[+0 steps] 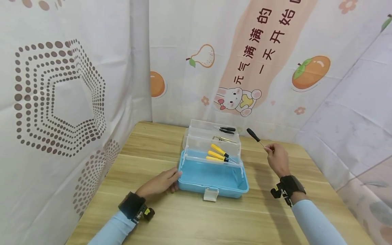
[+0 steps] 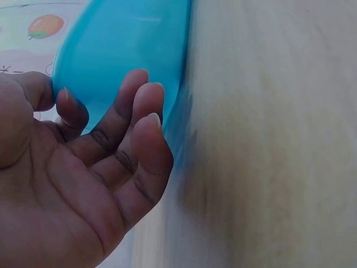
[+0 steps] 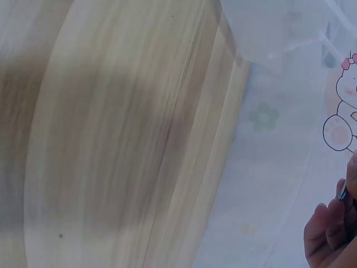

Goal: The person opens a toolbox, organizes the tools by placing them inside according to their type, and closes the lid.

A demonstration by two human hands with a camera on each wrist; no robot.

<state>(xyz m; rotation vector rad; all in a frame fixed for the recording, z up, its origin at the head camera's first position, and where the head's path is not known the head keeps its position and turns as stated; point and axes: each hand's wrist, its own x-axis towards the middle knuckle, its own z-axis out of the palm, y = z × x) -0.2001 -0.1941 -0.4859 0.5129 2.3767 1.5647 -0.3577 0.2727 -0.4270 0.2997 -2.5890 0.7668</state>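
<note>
A light-blue toolbox (image 1: 211,175) stands on the table with its clear tiered trays (image 1: 196,149) raised at the back. My left hand (image 1: 163,180) holds the left wall's rim, thumb and index finger at the edge; the other fingers curl loosely beside the blue wall (image 2: 117,50) in the left wrist view. To the right of the box, my right hand (image 1: 278,158) is raised over the table and pinches a screwdriver (image 1: 253,134) by its thin metal shaft, black handle pointing up and left. Only fingertips and a bit of shaft (image 3: 342,193) show in the right wrist view.
Several yellow-handled screwdrivers (image 1: 218,149) lie in the lower tray. Brass-coloured tools (image 1: 228,140) are in the middle tray, black-handled screwdrivers (image 1: 227,131) in the top one. A white latch (image 1: 211,194) hangs at the box's front. Printed curtains (image 1: 180,85) surround the wooden table (image 1: 190,221).
</note>
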